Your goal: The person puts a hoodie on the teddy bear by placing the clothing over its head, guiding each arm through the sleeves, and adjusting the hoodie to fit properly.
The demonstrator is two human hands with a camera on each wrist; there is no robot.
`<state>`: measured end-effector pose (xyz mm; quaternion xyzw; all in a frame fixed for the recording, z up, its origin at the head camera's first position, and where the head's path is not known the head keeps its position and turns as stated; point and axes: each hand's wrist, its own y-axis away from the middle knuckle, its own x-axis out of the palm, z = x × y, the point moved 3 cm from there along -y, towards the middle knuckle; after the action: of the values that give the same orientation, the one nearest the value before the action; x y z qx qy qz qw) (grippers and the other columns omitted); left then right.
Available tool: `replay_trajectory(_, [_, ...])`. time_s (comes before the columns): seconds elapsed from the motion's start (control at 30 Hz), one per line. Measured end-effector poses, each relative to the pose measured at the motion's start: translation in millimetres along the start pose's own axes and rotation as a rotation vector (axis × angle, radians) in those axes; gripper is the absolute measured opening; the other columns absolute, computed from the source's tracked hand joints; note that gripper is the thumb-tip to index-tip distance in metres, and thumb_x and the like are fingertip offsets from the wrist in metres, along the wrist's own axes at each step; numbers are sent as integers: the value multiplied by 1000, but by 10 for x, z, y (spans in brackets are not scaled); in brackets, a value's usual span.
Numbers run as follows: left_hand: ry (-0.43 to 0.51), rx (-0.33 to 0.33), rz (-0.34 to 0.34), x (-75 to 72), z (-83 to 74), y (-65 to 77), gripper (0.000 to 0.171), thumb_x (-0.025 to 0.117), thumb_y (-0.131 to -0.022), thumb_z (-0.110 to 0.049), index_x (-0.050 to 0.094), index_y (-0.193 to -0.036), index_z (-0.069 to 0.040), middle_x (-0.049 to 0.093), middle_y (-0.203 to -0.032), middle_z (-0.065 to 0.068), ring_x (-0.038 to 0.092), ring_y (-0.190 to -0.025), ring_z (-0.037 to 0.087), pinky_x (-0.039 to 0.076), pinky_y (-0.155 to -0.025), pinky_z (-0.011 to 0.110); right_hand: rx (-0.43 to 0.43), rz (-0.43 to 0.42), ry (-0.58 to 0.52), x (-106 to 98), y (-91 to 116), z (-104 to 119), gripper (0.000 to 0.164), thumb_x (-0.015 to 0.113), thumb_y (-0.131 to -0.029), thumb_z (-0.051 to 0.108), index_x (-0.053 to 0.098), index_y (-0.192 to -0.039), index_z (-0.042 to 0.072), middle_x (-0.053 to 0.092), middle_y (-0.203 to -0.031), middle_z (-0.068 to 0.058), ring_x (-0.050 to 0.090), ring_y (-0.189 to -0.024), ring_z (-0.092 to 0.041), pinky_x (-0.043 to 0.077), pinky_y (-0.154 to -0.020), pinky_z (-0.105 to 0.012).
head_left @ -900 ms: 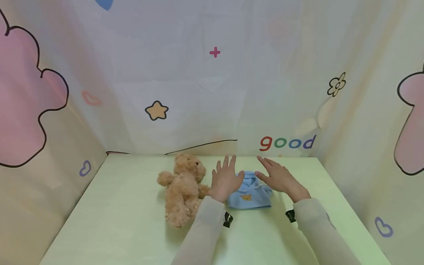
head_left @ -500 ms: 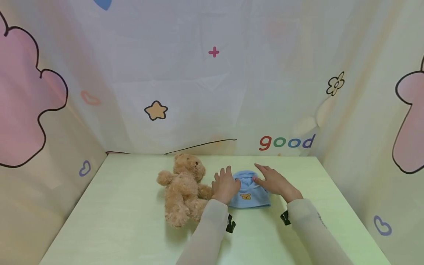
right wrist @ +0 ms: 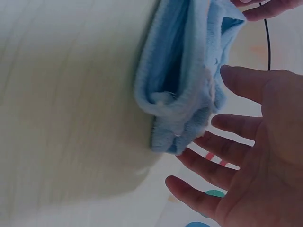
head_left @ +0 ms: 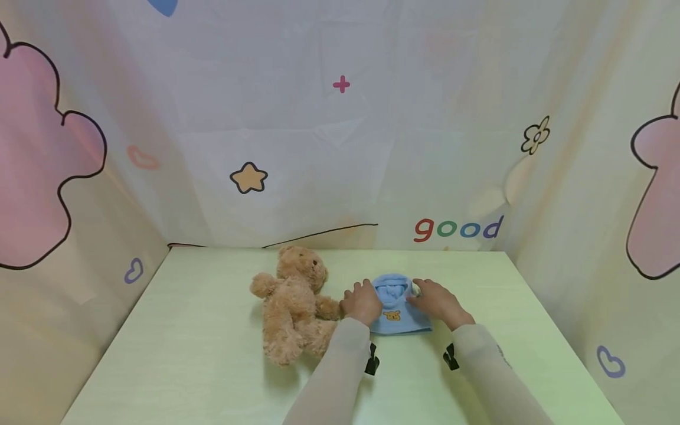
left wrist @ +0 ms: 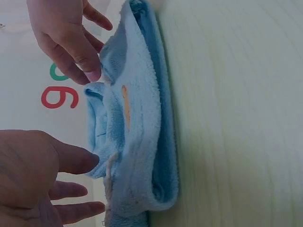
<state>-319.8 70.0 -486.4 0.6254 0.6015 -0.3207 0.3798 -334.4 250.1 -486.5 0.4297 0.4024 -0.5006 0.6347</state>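
A small light-blue hoodie [head_left: 406, 324] with a hood and a little animal patch lies flat on the pale table, its hem toward me. My left hand [head_left: 362, 304] is at the hoodie's left side and my right hand [head_left: 438, 302] at its right side. Seen from the left wrist, the left hand [left wrist: 35, 182] has its thumb and fingers apart, with the fingertips close to the hoodie [left wrist: 137, 104]. The right wrist view has the right hand [right wrist: 265, 142] with fingers spread beside the sleeve; whether they touch it I cannot tell.
A brown teddy bear [head_left: 289, 301] lies on its back left of the hoodie, one arm close to my left hand. The table [head_left: 180, 354] ends at a printed curtain [head_left: 297, 195] behind, and similar cloth hangs on both sides.
Both hands have come down and nearer the hoodie, the right one moving left and its fingers lowering. The bear and the hoodie stay in place.
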Motion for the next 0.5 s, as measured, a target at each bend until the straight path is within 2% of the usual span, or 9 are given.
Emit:
replay_trajectory(0.1, [-35,-17,14,53,29,-24,39,59,-89,-26,53,-123,-8,56,-118,14,52,-106,38,45,-80,56,6,-1,4,69,-19,-29,58,59,-90,32,44,-136,1,53,-130,-21,49,-121,-39,41,-96,-55])
replay_trajectory(0.27, [-86,-27,-8,122,60,-70,29,59,-89,-25,60,-114,-9,58,-112,12,51,-107,36,43,-82,56,22,-38,-5,125,-33,-52,53,62,-88,28,50,-130,-1,57,-125,-21,54,-115,-38,44,-94,-53])
replay_trajectory(0.5, [-75,-8,-46,96,50,-59,16,59,-89,-20,67,-97,-9,60,-102,12,53,-102,33,44,-80,54,11,-78,-27,143,-57,-49,38,63,-87,23,59,-117,1,63,-110,-16,59,-100,-30,48,-88,-49])
